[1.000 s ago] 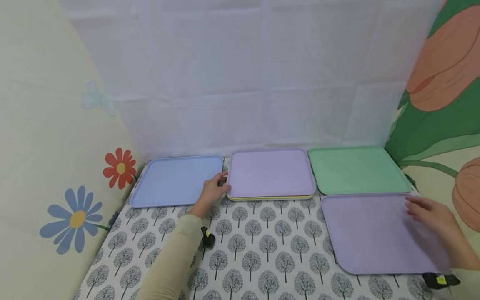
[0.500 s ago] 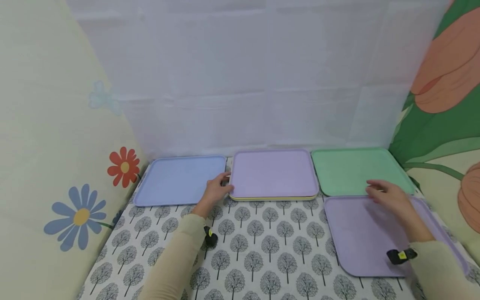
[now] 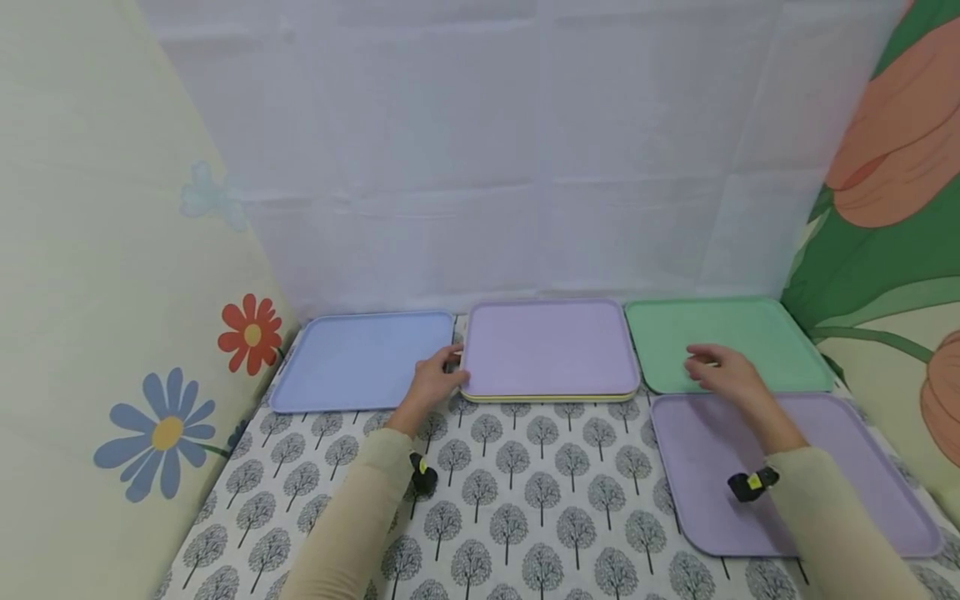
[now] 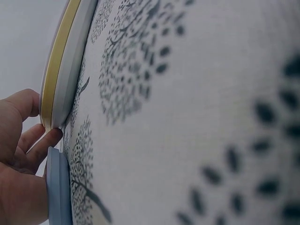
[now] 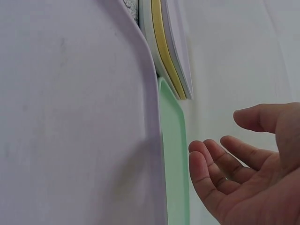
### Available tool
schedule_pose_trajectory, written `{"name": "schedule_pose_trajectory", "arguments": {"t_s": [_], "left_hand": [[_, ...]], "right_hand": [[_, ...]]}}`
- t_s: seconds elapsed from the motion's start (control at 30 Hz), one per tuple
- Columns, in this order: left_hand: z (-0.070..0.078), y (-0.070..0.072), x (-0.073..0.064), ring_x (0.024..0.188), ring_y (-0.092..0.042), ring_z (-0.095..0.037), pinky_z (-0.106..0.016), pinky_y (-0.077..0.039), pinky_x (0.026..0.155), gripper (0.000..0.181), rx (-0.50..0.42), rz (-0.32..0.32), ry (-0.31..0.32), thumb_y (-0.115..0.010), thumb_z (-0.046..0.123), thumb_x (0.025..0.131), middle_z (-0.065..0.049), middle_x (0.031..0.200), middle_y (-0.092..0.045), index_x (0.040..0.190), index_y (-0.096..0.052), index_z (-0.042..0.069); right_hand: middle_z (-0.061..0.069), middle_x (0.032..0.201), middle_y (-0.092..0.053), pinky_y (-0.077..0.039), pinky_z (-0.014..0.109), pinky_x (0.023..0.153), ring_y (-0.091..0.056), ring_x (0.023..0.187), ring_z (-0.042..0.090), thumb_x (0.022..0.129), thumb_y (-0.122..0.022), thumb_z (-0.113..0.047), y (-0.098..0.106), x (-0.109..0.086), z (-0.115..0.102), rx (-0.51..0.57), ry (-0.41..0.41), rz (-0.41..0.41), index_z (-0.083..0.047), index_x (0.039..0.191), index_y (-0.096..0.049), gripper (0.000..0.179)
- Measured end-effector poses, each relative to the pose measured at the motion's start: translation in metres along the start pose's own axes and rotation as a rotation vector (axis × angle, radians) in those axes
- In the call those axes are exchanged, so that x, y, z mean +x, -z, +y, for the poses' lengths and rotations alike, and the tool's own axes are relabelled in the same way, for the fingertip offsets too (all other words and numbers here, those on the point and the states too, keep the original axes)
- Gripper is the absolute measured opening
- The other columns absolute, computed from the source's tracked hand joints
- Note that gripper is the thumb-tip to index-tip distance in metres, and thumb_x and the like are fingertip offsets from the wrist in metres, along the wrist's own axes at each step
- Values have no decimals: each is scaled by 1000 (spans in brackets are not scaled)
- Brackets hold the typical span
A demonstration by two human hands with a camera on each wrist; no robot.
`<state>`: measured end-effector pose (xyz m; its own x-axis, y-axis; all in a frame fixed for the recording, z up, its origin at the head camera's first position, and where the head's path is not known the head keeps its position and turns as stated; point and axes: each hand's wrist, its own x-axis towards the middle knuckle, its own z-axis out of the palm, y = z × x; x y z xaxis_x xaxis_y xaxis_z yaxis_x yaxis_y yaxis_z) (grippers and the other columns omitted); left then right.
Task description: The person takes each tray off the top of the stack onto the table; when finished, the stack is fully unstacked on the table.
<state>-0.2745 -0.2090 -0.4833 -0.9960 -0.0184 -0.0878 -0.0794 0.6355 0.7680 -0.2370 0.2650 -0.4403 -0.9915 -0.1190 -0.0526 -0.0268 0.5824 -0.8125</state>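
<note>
The right hand (image 3: 727, 375) had swung leftward from the far side of the large lavender tray (image 3: 697, 475) to hang above the green tray (image 3: 757, 329). Its fingers curved loosely around nothing, and it was still apart from the middle tray stack (image 3: 551, 358). The left hand (image 3: 431, 382) had stayed at the stack's left edge, partly over the blue tray (image 3: 360, 358), its thumb by the upper rim and its fingertips low on the side; whether it truly gripped, one could not tell.

The stack lay flat on the tree-print cloth (image 3: 510, 492), its small lavender tray (image 3: 551, 343) above a yellow tray (image 4: 57, 51) and a whitish tray (image 4: 68, 70). No tray had visibly shifted. By the look of it, the work centred on that stack, attended from the left only.
</note>
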Motion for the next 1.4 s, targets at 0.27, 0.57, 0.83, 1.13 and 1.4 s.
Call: {"name": "schedule_pose_trajectory", "arguments": {"t_s": [0.27, 0.57, 0.83, 1.13, 1.4], "left_hand": [[0, 0, -1, 146, -26, -41, -57, -25, 120, 63, 6, 6, -5, -68, 19, 92, -13, 143, -59, 151, -47, 12], [2, 0, -2, 147, -25, -41, -56, -24, 121, 63, 14, 5, 0, -68, 18, 92, -13, 143, -60, 151, -47, 12], [4, 1, -3, 148, -25, -41, -58, -21, 122, 64, 12, 14, 13, -69, 20, 91, -11, 143, -60, 151, -47, 14], [5, 1, -4, 148, -25, -41, -57, -21, 122, 64, 8, 17, 12, -68, 19, 91, -12, 143, -59, 151, -48, 13], [5, 3, -4, 148, -28, -39, -56, -23, 122, 64, -4, 16, 29, -69, 17, 90, -13, 142, -60, 150, -49, 14]], "right_hand": [[36, 133, -54, -59, 40, 87, -64, 108, 41, 104, -56, -20, -20, 16, -13, -1, -15, -11, 12, 143, -45, 52], [35, 137, -52, -58, 43, 91, -65, 108, 44, 103, -56, -17, -40, 34, -22, 25, -36, -29, 10, 144, -45, 51], [31, 141, -51, -48, 53, 103, -56, 124, 45, 102, -56, -23, -56, 49, -22, -5, -97, -36, 5, 148, -43, 55], [30, 133, -56, -43, 55, 107, -50, 127, 46, 99, -58, -19, -67, 59, -19, -96, -74, -22, 9, 144, -45, 54], [29, 131, -56, -43, 55, 106, -52, 124, 45, 97, -60, -16, -76, 62, -16, -97, -87, -17, 10, 145, -44, 57]]}}
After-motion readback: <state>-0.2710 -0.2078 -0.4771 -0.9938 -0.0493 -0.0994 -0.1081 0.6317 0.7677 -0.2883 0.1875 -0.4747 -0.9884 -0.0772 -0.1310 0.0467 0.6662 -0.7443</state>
